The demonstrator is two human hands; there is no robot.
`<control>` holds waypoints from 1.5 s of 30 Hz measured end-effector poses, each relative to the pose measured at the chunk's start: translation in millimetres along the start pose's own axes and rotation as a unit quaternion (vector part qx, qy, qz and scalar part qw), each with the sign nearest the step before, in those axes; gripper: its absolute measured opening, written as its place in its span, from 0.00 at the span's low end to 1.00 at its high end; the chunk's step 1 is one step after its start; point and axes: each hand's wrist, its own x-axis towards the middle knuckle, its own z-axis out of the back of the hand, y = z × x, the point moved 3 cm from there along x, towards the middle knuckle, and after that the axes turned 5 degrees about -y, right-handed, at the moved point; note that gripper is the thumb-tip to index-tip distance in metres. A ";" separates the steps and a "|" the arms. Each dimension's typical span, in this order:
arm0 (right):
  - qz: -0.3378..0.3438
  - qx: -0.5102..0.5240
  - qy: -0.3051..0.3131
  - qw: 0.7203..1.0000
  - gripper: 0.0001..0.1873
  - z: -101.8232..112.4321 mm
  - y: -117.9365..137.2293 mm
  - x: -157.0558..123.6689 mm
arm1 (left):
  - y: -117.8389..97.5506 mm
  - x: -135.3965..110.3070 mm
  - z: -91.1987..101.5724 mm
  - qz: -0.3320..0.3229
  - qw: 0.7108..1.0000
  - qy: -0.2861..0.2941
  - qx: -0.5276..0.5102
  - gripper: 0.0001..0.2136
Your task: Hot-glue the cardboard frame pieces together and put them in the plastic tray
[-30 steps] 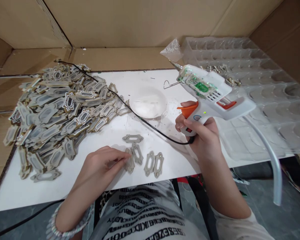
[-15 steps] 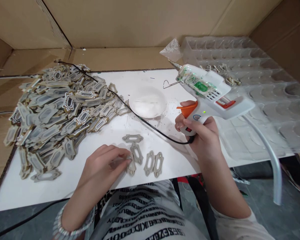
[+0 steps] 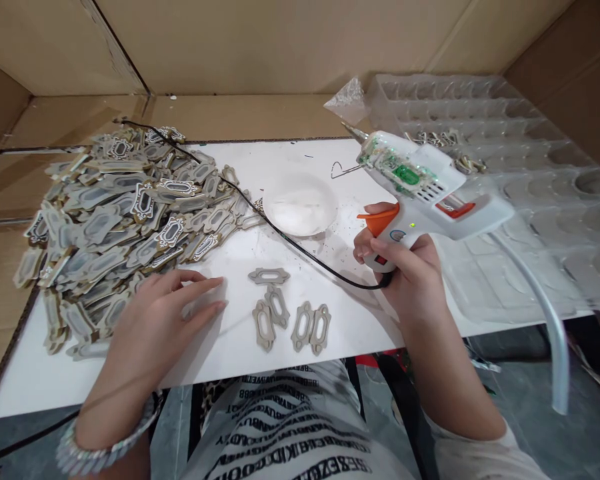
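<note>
Wrapped round the handle of a white glue gun with an orange trigger is my right hand; the nozzle points up and left. A clear glue stick sticks out of its rear and droops. My left hand hovers over the white board between the heap and the small frames, thumb and fingers apart, nothing between them. Several grey frame-shaped plates lie in front of me: one crosswise, a slanted plate touching another plate, and a pair side by side.
A large heap of similar plates covers the left of the board. Behind the loose plates sits a shallow white dish. The gun's black cord crosses the board. Clear compartment trays fill the right side, some holding small metal pieces.
My left hand has let go of the lower-left plate, moved left toward the heap and spread its fingers. My right hand keeps the glue gun in almost the same place.
</note>
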 end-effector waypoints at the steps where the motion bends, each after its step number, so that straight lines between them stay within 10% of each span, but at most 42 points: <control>1: 0.001 -0.005 0.000 1.000 0.14 0.0 0.0 0.1 | -1.4 1.8 -0.4 0.001 1.000 0.006 -0.002 0.17; 15: 0.004 0.018 0.001 1.000 0.14 1.2 -0.7 0.2 | -12.4 6.1 10.6 0.055 0.994 -0.071 -0.069 0.13; 22: 0.014 0.003 0.006 1.000 0.15 2.1 -1.3 1.2 | -46.8 6.3 0.8 0.200 0.925 -0.004 -0.323 0.09; 27: 0.019 0.020 0.001 1.000 0.16 3.3 -1.4 1.3 | -65.7 7.9 -18.4 0.186 0.913 0.072 -0.357 0.09; 45: 0.021 0.041 0.023 0.999 0.10 3.8 -2.1 1.8 | -75.6 8.8 -27.9 0.071 0.974 0.027 -0.215 0.06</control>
